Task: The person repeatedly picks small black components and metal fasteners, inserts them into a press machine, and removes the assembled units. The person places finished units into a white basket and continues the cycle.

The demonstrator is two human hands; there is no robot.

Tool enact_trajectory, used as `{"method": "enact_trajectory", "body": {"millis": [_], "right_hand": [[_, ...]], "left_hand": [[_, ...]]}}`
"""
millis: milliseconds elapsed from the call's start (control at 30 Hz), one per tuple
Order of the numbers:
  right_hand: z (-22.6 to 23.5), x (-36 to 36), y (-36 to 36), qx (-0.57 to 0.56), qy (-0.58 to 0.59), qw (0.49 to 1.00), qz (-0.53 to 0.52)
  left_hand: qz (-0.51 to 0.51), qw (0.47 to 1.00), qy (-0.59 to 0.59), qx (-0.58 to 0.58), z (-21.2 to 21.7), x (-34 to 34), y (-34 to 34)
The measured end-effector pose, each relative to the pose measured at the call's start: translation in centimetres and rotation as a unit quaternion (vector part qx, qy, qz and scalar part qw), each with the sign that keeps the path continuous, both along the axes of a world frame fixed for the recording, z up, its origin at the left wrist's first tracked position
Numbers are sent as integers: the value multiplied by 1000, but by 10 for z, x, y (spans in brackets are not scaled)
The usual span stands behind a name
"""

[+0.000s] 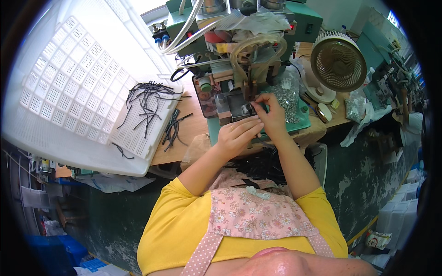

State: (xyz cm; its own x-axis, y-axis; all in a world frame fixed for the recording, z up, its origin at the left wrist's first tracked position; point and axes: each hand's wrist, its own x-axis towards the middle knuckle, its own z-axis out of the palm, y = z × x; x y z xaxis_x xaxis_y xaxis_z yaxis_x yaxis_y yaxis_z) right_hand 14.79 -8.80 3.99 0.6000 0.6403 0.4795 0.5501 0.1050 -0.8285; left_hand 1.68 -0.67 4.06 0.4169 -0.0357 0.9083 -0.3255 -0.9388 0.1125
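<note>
Both hands meet at the work spot of a green bench machine (248, 87). My right hand (272, 115) is closed in a pinch, thumb and forefinger at a small metal part (247, 108) under the machine's upright tool; what the fingertips hold is too small to make out. My left hand (239, 136) has its fingers pressed together, their tips against the right hand near its thumb. Anything under those fingers is hidden. Many small shiny metal pieces (289, 103) lie on the green machine base beside my right hand. A pile of black cords (262, 166) rests below my hands, over the lap.
A large white perforated basket (69, 69) stands at left with black cut cords (146, 99) inside. More black cords (172, 131) lie on the wooden table (193, 103) beside it. A fan (338, 62) stands at right, near a white computer mouse-like object (323, 113) and a clear bag (355, 106).
</note>
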Motion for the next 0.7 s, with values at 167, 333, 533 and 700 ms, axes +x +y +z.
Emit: {"method": "enact_trajectory", "body": {"millis": [167,333,533,700], "right_hand": [[-27,63,-40,39,-142,970,-194],[-80,118,-77,-191,-188,950,-161],[-110,102,-66,-176,-287,918,-209],[-96,102,-45,-165,-274,930,-179]], "left_hand": [[25,999,4,42,-16,10,6],[16,999,-17,32,-21,12,8],[30,999,9,16,-25,9,3],[93,995,-41,18,-54,-13,20]]}}
